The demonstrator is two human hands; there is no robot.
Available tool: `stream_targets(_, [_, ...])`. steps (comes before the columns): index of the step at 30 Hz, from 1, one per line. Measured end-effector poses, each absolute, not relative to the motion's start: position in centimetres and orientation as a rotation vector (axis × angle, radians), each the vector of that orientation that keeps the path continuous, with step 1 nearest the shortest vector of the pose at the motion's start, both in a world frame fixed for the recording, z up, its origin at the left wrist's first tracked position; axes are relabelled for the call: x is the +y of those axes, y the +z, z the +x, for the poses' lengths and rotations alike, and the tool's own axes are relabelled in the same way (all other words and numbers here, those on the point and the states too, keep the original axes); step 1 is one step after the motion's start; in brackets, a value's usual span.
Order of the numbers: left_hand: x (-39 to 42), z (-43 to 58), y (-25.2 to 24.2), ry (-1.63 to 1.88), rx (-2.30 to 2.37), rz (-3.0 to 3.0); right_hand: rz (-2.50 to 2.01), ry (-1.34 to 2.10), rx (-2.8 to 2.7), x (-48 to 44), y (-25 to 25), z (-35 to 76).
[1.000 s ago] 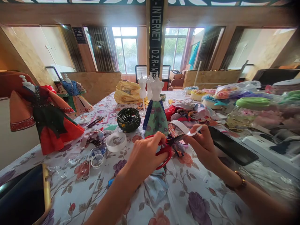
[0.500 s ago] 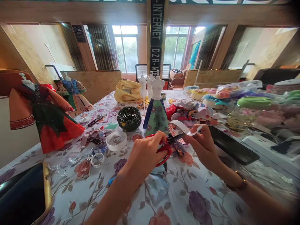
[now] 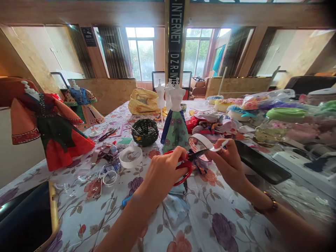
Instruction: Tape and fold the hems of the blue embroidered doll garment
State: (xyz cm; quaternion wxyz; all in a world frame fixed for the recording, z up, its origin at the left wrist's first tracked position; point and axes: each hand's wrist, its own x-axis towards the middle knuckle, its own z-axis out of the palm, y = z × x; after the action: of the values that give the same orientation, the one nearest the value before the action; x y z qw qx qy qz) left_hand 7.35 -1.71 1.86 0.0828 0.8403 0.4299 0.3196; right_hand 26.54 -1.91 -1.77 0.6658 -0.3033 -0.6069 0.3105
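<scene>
My left hand (image 3: 165, 169) is closed round the red handles of a pair of scissors (image 3: 187, 171), whose dark blades point right. Their tips reach a white strip at the roll of tape (image 3: 206, 140), close to the fingers of my right hand (image 3: 228, 162). That hand pinches the tape, and the roll hangs beside its fingertips. Just behind the scissors stands a small white mannequin (image 3: 176, 99) in a green flowered skirt (image 3: 174, 131) with blue sides. Below the scissors, a pale blue piece of fabric (image 3: 176, 210) lies on the tablecloth, partly hidden by my left hand.
A dark woven basket (image 3: 145, 133) and another white tape roll (image 3: 130, 157) are left of centre. Two dressed mannequins stand far left, one in a red and green gown (image 3: 56, 140). Fabric scraps (image 3: 210, 122), a black phone (image 3: 259, 162) and a green-lidded jar (image 3: 280, 124) lie right.
Almost nothing differs. Both hands keep their hold on the scissors and the tape, and the view has shifted very slightly.
</scene>
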Motion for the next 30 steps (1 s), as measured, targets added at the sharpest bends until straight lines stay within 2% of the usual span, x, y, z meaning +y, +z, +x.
stream_targets(9, [-1.4, 7.3, 1.4, 0.989, 1.243, 2.401, -0.655, 0.762, -1.354, -1.6, -2.1, 26.6])
stream_targets(20, [-0.3, 6.5, 1.7, 0.925, 1.129, 2.144, -0.846, 0.795, -1.326, -1.0, -2.5, 26.5])
stream_targets(25, [0.1, 6.4, 1.8, 1.087, 1.030, 1.849, -0.901, 0.788, -1.344, -0.8, -2.3, 26.9])
stream_targets(30, [0.3, 7.2, 1.2, 1.275, 0.876, 1.581, -0.850, 1.028, -1.428, -1.7, -2.3, 26.3])
